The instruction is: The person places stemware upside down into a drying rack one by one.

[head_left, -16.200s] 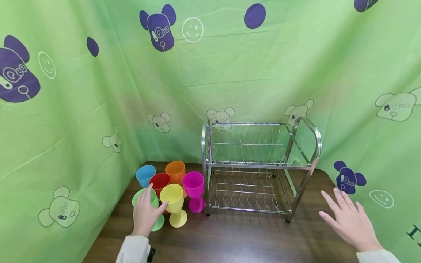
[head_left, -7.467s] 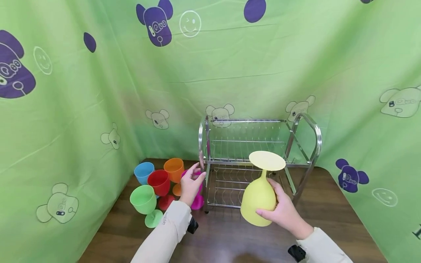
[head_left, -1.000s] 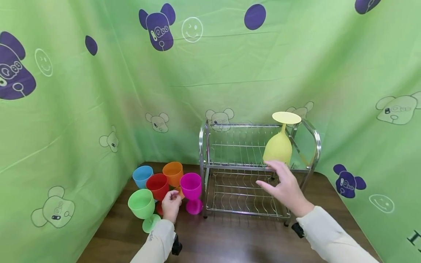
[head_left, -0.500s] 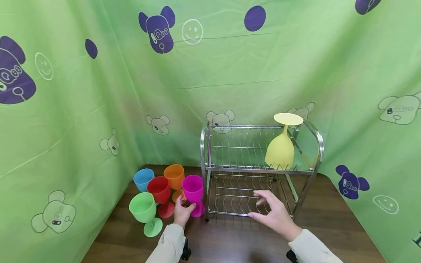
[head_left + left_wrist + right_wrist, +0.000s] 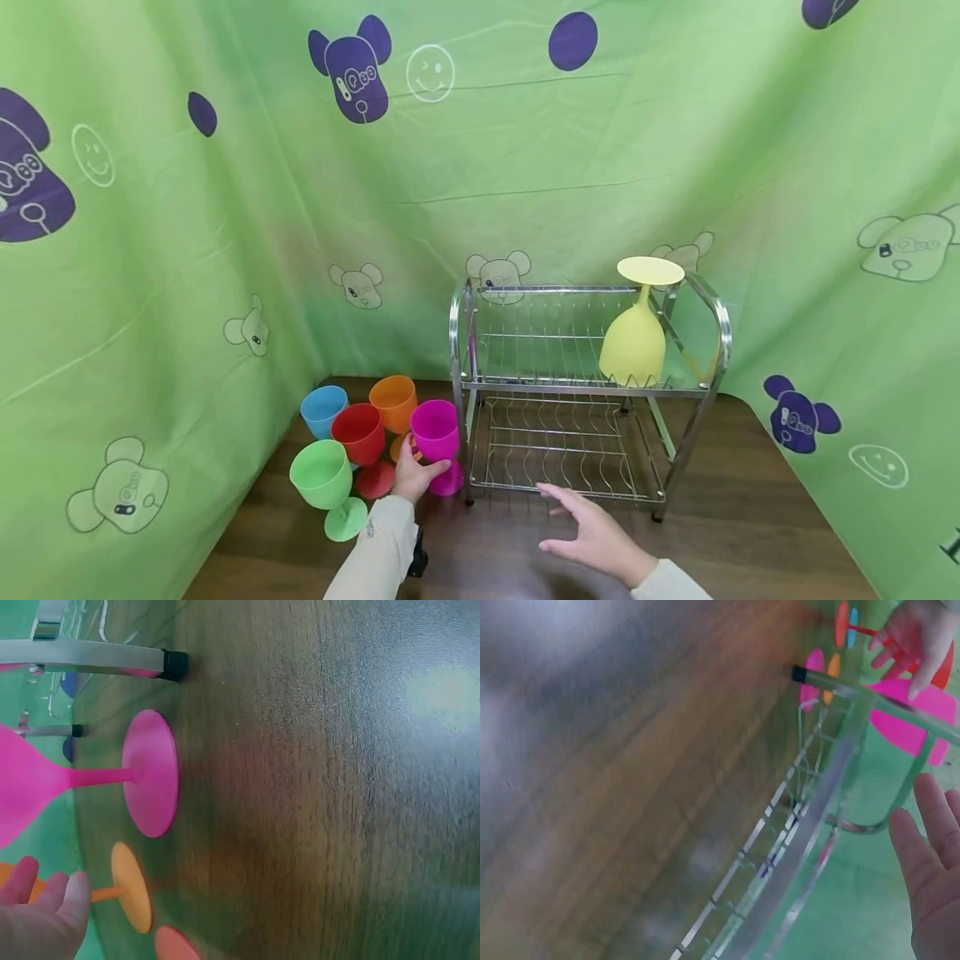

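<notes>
My left hand (image 5: 414, 475) is beside the magenta goblet (image 5: 435, 433), fingers spread at the lower left of its bowl and thumb in front of it. In the left wrist view the fingertips (image 5: 71, 892) are close to that bowl, and the goblet's foot (image 5: 150, 774) stands on the table. Relaxed and holding nothing, my right hand (image 5: 596, 537) hovers in front of the dish rack (image 5: 558, 387). On the rack's upper tier, at its right end, a yellow goblet (image 5: 633, 346) sits upside down, foot uppermost.
Upright goblets cluster left of the rack: green (image 5: 321, 475), red (image 5: 358, 433), orange (image 5: 393, 404) and blue (image 5: 324, 411). The rack's left front leg stands close to the magenta goblet. Green printed cloth (image 5: 525, 192) hangs around the dark wooden table (image 5: 495, 542).
The yellow goblet went from the cluster, was turned over by the right hand and now rests on the rack. The right hand has withdrawn down and left; the left hand has moved to the magenta goblet.
</notes>
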`<action>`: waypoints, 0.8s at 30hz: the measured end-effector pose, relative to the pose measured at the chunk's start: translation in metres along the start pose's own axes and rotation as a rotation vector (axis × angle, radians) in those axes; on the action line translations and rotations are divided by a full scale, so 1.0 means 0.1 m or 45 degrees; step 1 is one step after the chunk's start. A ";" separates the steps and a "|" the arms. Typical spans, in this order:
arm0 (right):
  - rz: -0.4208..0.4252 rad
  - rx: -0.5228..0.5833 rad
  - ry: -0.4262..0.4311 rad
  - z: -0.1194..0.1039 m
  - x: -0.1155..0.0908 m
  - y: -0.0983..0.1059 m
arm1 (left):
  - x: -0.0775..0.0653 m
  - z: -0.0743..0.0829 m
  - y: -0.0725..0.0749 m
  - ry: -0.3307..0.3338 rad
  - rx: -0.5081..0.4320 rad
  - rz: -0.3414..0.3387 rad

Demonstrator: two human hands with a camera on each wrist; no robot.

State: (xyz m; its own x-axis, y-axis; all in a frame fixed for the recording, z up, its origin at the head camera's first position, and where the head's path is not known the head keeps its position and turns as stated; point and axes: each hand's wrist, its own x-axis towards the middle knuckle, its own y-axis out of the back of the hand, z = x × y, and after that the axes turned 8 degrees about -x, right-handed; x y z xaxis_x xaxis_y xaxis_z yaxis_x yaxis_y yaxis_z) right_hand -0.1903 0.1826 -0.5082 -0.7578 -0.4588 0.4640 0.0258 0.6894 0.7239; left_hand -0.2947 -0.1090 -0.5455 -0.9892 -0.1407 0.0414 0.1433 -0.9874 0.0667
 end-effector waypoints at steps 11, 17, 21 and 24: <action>-0.114 0.082 -0.094 0.01 -0.09 -0.09 | -0.02 -0.07 -0.08 -0.047 0.025 0.074; -0.136 0.129 -0.097 0.01 -0.10 -0.09 | -0.04 -0.09 -0.15 -0.062 0.021 0.160; -0.122 0.139 -0.099 0.03 -0.10 -0.09 | 0.00 -0.03 -0.20 -0.068 0.021 0.202; -0.103 0.159 -0.082 0.04 -0.08 -0.10 | -0.01 -0.02 -0.20 -0.070 0.006 0.227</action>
State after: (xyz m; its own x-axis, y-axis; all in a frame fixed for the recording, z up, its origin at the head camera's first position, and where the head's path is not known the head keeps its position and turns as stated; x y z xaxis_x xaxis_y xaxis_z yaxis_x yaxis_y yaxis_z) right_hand -0.1871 0.1821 -0.5211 -0.7946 -0.4815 0.3698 -0.1153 0.7177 0.6868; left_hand -0.2970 -0.0894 -0.5490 -0.9449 -0.3092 0.1074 0.3164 -0.9468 0.0582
